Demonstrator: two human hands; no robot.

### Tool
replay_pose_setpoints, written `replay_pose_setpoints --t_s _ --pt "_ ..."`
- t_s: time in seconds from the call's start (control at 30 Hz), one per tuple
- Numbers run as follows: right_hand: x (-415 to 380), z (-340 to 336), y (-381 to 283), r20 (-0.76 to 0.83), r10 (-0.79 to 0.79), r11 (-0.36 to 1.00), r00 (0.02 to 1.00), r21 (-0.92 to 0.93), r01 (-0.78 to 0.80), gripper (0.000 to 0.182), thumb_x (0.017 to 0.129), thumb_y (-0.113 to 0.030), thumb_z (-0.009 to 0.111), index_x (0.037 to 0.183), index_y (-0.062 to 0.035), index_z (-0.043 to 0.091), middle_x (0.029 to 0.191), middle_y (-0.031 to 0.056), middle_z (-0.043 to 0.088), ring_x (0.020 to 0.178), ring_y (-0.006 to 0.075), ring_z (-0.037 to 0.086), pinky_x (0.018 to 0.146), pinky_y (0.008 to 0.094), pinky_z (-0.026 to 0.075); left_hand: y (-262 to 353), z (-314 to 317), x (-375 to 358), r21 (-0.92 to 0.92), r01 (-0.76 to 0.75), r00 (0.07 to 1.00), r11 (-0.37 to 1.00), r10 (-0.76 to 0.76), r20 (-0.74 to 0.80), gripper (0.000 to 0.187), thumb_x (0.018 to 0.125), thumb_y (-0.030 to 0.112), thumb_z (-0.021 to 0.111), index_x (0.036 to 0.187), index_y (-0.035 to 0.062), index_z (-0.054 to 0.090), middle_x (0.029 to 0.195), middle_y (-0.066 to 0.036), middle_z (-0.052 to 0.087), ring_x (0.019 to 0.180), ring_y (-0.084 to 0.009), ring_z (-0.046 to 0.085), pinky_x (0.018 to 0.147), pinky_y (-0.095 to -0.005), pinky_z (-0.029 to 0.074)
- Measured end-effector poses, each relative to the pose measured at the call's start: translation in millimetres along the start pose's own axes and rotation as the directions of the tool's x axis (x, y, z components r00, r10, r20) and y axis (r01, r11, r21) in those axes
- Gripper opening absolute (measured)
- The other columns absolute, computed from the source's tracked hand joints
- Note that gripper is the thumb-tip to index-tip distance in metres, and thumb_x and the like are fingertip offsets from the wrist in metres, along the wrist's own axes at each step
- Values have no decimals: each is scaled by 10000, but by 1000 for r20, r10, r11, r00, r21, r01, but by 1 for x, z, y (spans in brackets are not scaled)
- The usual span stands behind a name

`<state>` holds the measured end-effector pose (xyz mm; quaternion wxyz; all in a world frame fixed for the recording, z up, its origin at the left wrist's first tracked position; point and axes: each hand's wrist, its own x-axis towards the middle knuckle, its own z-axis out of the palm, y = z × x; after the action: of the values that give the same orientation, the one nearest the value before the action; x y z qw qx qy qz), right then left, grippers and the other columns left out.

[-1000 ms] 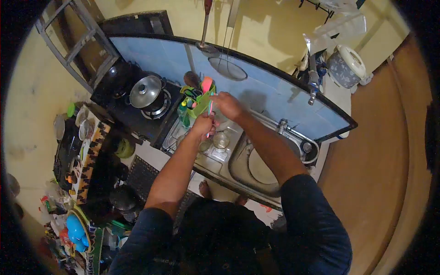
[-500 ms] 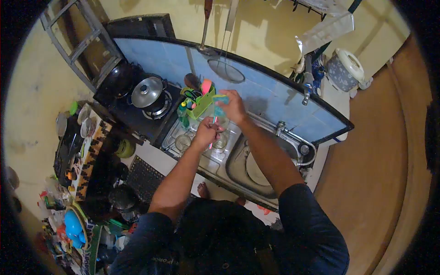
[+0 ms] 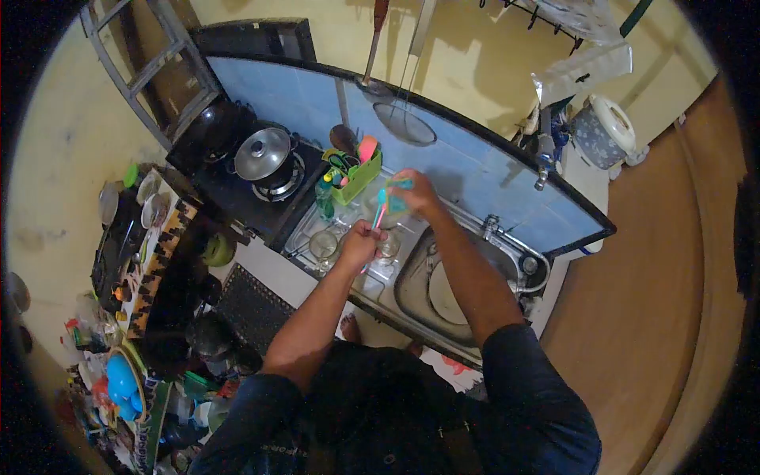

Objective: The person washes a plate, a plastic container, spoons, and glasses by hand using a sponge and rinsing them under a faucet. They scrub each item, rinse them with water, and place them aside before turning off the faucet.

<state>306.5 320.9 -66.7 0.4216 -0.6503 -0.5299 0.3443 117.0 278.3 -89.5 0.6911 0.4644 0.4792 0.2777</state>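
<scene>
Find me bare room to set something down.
A small patch of silver metal drainboard looks bare near its front edge, bordered by the rounded steel sink basin and the clear round glass beside the left hand. The far-left corner is crowded by the bright green plastic caddy and green yellow-capped bottle.

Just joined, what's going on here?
Someone at a kitchen sink has both hands over the metal drainboard. The left hand grips a slender pink stick; the right hand holds a blue-green item, too blurred to name, by the stick's upper end. Clear glass vessels stand on the drainboard, one left of the left hand. A green caddy of utensils sits behind, and a lidded pot is on the stove.
</scene>
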Motion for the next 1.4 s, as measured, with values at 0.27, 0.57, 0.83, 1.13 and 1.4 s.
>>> replay_pose_setpoints --t_s 0.27,0.57,0.83,1.13,1.4 --pt "6 28 6 -45 -256 949 966 -202 242 252 685 -125 720 888 -74 579 911 105 640 870 260 610 789 340 466 9 -6 -9 -8 7 1000 1000 -7 -15 88 837 -3 496 906 49 480 842 -98 633 672 -150 590 486 -272 461" --pt "35 40 26 -214 -139 942 967 -330 63 285 702 -156 710 952 -84 594 868 148 646 852 335 620 760 392 488 8 -33 -27 -45 100 995 994 -101 -14 147 864 63 528 934 52 399 887 -136 634 526 -183 596 415 -279 426" --pt "-44 -41 -76 -225 -689 677 689 -539 502 238 741 -156 678 958 -90 606 985 138 605 953 323 563 845 414 450 1 -33 -35 -130 72 997 989 -66 48 121 871 56 524 953 55 435 933 -133 646 617 -188 627 488 -288 461" --pt "-124 -208 -119 -274 -663 472 696 -875 106 347 735 -262 701 973 -35 590 988 159 593 947 333 540 841 416 406 -8 -5 -69 -112 157 986 981 -149 82 138 838 58 557 958 75 490 953 -135 648 631 -167 611 467 -269 429" --pt "-100 -211 -101 -356 -526 658 773 -746 104 386 665 -271 739 898 -10 577 975 214 574 1016 377 509 877 431 398 -1 59 -78 -88 142 964 986 -118 236 143 857 104 567 976 71 495 954 -123 645 648 -177 614 495 -278 449"
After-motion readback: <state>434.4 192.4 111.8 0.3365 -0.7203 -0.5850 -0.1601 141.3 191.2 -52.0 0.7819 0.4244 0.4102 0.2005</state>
